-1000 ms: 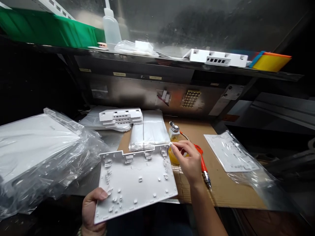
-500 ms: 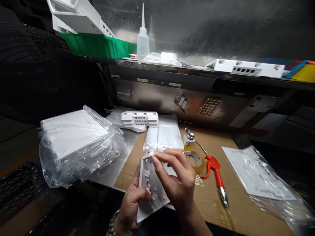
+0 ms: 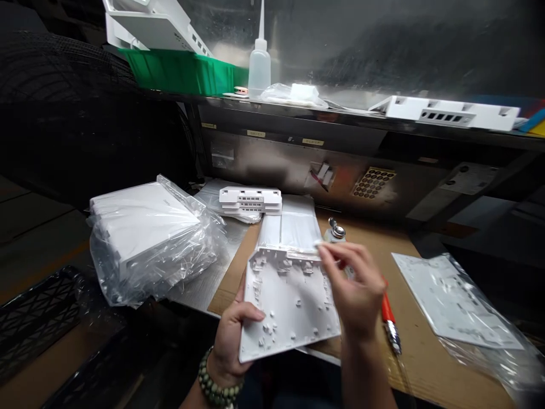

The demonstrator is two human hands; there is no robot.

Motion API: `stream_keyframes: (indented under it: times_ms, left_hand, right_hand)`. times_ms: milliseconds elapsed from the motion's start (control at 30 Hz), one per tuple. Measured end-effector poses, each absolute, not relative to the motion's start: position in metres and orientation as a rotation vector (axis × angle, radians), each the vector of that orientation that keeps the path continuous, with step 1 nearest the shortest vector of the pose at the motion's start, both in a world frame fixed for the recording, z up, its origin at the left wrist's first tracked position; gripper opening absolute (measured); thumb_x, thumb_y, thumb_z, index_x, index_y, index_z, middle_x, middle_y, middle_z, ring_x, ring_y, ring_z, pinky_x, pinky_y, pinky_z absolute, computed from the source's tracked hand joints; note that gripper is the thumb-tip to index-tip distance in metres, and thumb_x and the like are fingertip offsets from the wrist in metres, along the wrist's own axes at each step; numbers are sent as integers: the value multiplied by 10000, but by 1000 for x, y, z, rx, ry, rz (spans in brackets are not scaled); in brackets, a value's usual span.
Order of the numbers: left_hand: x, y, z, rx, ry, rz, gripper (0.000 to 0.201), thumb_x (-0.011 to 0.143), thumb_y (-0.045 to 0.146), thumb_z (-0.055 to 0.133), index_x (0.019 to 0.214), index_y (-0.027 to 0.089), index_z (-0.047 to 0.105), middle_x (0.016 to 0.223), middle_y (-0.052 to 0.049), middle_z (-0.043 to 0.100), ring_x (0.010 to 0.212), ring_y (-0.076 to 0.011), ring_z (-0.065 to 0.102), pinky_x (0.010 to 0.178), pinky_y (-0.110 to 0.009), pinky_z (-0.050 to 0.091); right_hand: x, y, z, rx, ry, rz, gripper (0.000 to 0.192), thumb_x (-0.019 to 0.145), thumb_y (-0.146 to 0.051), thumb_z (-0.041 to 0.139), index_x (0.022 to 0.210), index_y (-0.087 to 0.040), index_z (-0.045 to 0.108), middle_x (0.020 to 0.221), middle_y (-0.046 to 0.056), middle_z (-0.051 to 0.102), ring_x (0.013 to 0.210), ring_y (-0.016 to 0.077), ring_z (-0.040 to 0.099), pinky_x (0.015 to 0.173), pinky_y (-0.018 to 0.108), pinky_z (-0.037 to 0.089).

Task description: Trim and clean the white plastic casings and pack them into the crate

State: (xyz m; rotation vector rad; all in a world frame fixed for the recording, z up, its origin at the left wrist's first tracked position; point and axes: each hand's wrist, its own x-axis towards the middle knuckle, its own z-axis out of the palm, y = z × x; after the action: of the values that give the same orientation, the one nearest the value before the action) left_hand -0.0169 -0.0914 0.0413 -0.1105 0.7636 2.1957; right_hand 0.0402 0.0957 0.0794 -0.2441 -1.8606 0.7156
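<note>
A flat white plate is leaning up over the front edge of the table, with its bumpy side showing. The left hand is gripping its left side, thumb on top; the other fingers are hiding behind it. The right hand is pinching a small white bit by the plate's top right corner. The bit is looking too blurry to name, and I cannot tell if it is touching the plate. Behind the plate, clear bags are lying partly covered. The right hand is blocking part of a bottle with a metal top and the top of a red tool. On the shelf, a blue and yellow thing is getting cut off at the right edge.
</note>
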Motion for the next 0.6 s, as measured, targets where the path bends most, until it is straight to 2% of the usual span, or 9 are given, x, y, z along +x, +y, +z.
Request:
stream_keyframes:
  times_ms: [100, 167, 233, 300, 467, 600]
  left_hand:
    - [-34, -106, 40, -196, 719, 2157, 910, 658, 101, 640, 1549, 163, 469, 1235, -141, 771, 1136, -399, 722, 1037, -553, 549]
    - [-43, -114, 40, -222, 635, 2107, 809, 723, 168, 620, 1518, 89, 495, 1241, -184, 762, 1165, -426, 706, 1066, -587, 518]
    - [-49, -119, 41, -162, 530, 2083, 746, 768, 227, 594, 1489, 51, 520, 1268, -208, 746, 1212, -440, 679, 1107, -603, 475]
    - [-52, -120, 40, -27, 425, 2080, 704, 801, 268, 565, 1469, 46, 545, 1313, -210, 726, 1274, -439, 641, 1157, -601, 420]
    - [-56, -123, 35, 298, 250, 2060, 614, 893, 312, 456, 1449, 90, 594, 1429, -171, 662, 1423, -402, 516, 1249, -571, 270]
    - [-60, -129, 28, 275, 269, 2087, 605, 887, 300, 482, 1464, 159, 597, 1465, -130, 641, 1473, -374, 458, 1255, -569, 236]
  right_hand:
    - [55, 157, 41, -630, -1879, 667, 294, 912, -471, 710, 999, -209, 812, 977, 74, 730, 845, 221, 634, 724, 354, 497]
    - [60, 194, 9, -895, -2132, 588, 440, 864, -613, 646, 888, -213, 829, 955, 107, 726, 927, 298, 596, 826, 435, 481]
    - [62, 217, -19, -1055, -2316, 518, 528, 825, -675, 598, 872, -209, 841, 1004, 148, 692, 1016, 364, 548, 896, 505, 454]
    - [66, 228, -37, -1075, -2411, 482, 568, 828, -683, 564, 930, -200, 845, 1067, 172, 654, 1076, 389, 509, 948, 530, 429]
    - [101, 234, -49, -1078, -2318, 428, 633, 876, -676, 486, 1122, -188, 806, 1188, 169, 624, 1162, 372, 504, 1053, 498, 402]
    - [139, 234, -59, -1293, -2375, 433, 749, 850, -683, 453, 1266, -129, 736, 1281, 201, 598, 1221, 401, 525, 1092, 522, 402]
